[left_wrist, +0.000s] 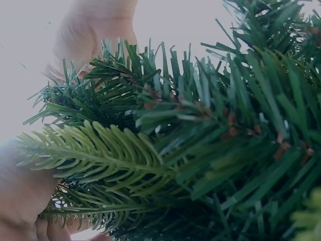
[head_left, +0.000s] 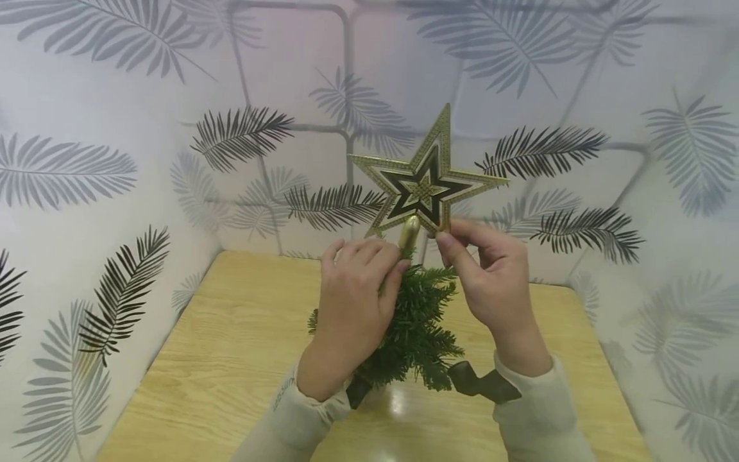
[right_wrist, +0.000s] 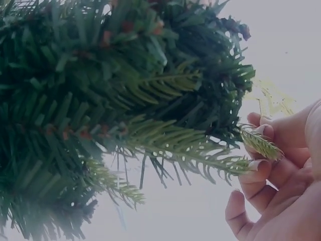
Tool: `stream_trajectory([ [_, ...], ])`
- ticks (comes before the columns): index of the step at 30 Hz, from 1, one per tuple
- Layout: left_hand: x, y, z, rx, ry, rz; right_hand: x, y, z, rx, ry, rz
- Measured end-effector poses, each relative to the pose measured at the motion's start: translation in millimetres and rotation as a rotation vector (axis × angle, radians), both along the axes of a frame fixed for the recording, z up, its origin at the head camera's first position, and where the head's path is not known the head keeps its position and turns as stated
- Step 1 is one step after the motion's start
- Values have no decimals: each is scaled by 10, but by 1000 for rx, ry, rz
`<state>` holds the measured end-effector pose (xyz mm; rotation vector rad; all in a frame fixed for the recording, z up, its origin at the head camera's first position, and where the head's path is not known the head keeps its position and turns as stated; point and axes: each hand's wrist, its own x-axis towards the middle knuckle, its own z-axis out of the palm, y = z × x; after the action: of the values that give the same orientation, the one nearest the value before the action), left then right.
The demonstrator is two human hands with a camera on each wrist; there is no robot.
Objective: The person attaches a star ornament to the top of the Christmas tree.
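Note:
A gold five-pointed star tree topper (head_left: 420, 190) with a dark inner star stands tilted above a small green artificial Christmas tree (head_left: 416, 321). Its gold socket (head_left: 409, 234) meets the top of the tree. Between thumb and fingers, my right hand (head_left: 499, 276) pinches the star's lower right point. My left hand (head_left: 355, 292) grips the treetop just below the socket, its far fingers hidden behind the branches. Needled branches (left_wrist: 220, 125) fill much of the left wrist view. In the right wrist view, the faint, pale star (right_wrist: 276, 98) shows beyond the fingers.
The tree stands on a wooden table (head_left: 231, 359). Pale walls with a feather pattern (head_left: 242, 138) enclose the table at the back and sides. Dark wrist straps (head_left: 482, 382) sit by the sleeves, close to the lower branches.

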<state>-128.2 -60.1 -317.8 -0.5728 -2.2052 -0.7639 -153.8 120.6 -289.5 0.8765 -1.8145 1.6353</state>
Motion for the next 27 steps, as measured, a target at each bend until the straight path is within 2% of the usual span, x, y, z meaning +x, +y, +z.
stream_trajectory([
  [6,16,7,8,8,-2,-4,30,-1,40,30,-5,-6],
  [13,23,18,-11,12,-18,-3,52,2,51,95,11,-65],
  [27,8,15,-6,17,-1,-6,42,-24,36,40,-10,-20],
])
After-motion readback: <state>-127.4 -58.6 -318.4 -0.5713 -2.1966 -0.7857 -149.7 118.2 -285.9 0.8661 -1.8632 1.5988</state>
